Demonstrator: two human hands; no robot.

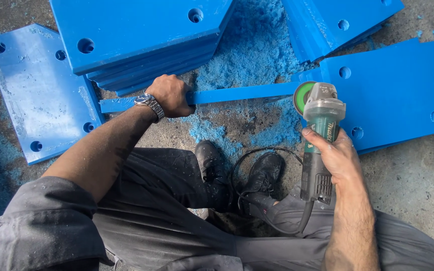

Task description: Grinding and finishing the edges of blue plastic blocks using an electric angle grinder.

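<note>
My left hand [171, 95], with a wristwatch on its wrist, grips a long narrow blue plastic strip [242, 93] that lies across the concrete floor. My right hand [335, 153] is wrapped around the body of a green and grey angle grinder [317, 135]. The grinder's disc [303, 96] sits at the right end of the strip, beside the edge of a blue plate [398, 90]. Its black cord [249, 165] loops down between my two black shoes.
Stacks of thick blue plastic plates with round holes lie at the top left [136, 30], far left [36, 95] and top right [337, 20]. Blue shavings [252, 50] cover the floor around the strip. I crouch in grey trousers over bare concrete [418, 175].
</note>
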